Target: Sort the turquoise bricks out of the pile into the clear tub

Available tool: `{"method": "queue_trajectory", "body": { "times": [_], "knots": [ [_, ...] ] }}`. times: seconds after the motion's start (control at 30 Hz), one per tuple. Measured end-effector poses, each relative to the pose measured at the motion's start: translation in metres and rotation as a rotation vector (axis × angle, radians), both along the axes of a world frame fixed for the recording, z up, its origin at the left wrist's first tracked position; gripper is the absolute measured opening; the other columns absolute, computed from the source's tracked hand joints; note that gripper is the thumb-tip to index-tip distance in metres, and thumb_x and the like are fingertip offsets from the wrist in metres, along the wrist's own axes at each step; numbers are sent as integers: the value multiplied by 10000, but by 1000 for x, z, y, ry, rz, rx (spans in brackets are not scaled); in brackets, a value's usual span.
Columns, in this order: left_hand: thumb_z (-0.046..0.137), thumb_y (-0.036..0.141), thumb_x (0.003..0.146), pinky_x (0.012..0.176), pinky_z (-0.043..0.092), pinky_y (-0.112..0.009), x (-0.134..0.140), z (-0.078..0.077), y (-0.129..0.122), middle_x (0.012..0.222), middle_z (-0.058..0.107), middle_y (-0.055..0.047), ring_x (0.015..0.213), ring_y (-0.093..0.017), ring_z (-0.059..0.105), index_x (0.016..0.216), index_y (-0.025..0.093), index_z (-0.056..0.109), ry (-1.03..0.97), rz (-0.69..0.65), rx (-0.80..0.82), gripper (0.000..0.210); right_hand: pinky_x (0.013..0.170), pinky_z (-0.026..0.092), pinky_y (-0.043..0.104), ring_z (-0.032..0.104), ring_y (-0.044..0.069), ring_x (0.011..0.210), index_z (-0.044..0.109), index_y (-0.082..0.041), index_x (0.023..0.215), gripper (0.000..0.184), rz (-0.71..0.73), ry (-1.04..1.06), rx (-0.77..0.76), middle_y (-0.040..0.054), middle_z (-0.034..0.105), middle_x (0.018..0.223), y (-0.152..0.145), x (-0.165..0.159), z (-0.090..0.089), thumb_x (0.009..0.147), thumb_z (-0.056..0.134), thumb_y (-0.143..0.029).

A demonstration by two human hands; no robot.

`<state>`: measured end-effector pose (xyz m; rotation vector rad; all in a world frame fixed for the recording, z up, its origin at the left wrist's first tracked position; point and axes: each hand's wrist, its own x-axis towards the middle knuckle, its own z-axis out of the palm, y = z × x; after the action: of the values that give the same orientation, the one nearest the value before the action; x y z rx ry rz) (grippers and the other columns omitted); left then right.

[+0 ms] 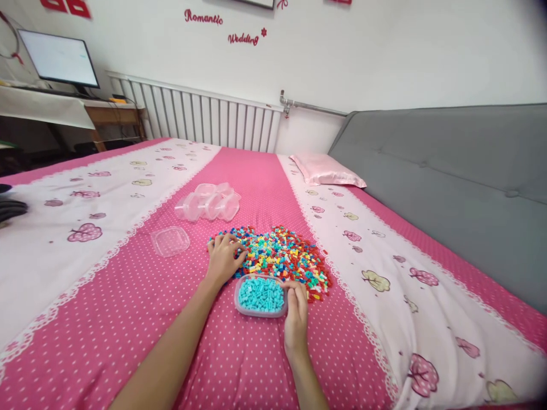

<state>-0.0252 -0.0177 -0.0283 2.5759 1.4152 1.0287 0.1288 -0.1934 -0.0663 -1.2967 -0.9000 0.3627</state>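
A small clear plastic container (240, 307) stands on the bed, filled with turquoise building bricks (261, 294). At its right rim is my right hand (297, 313), fingers curled and closed against the edge. Behind the container spreads a loose heap of small mixed bricks (282, 256) in red, blue, yellow, white and turquoise. My left hand (224, 259) rests on the heap's left side with bent fingers apart. Its fingertips are partly hidden among the bricks, and no held brick shows.
A clear lid (170, 241) lies left of the heap, with several empty clear containers (209, 202) grouped behind it. Pink bedding (252, 171) covers the bed. A pink pillow (327, 169) lies by the grey headboard (448, 171). A monitor (60, 57) stands on a desk at far left.
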Motion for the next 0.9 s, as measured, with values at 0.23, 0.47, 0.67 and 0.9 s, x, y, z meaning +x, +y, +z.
{"method": "queue_trajectory", "body": {
  "times": [0.23, 0.47, 0.67, 0.9],
  "knots": [
    [724, 317, 817, 988, 330, -497, 6, -8, 7, 1143, 653, -73, 1121, -324, 497, 848, 272, 783, 31, -41, -36, 80, 901, 418, 330, 562, 221, 981, 679, -230, 929, 333, 9, -9, -13, 42, 591, 985, 2, -1, 0, 1012, 424, -426],
    [705, 270, 839, 1037, 298, -503, 6, -9, 6, 1093, 698, -64, 1127, -310, 534, 803, 253, 749, -69, -104, -34, 59, 892, 419, 331, 565, 224, 986, 684, -228, 934, 338, 4, -18, -22, 46, 600, 986, 1, -1, -2, 1011, 427, -433],
    [511, 319, 979, 958, 425, -422, -7, -4, 6, 977, 724, -66, 943, -241, 641, 961, 204, 660, -270, -89, -28, 189, 892, 422, 332, 567, 223, 977, 686, -227, 928, 339, 7, -3, -12, 44, 592, 974, 2, 0, -2, 1009, 428, -431],
    [540, 425, 964, 799, 540, -325, -26, -2, -36, 981, 768, -35, 867, -209, 709, 1034, 225, 697, -411, -168, -64, 263, 881, 439, 329, 586, 218, 955, 685, -226, 933, 322, 19, 8, 6, 42, 597, 972, 3, -1, -1, 1011, 437, -416]
  ]
}}
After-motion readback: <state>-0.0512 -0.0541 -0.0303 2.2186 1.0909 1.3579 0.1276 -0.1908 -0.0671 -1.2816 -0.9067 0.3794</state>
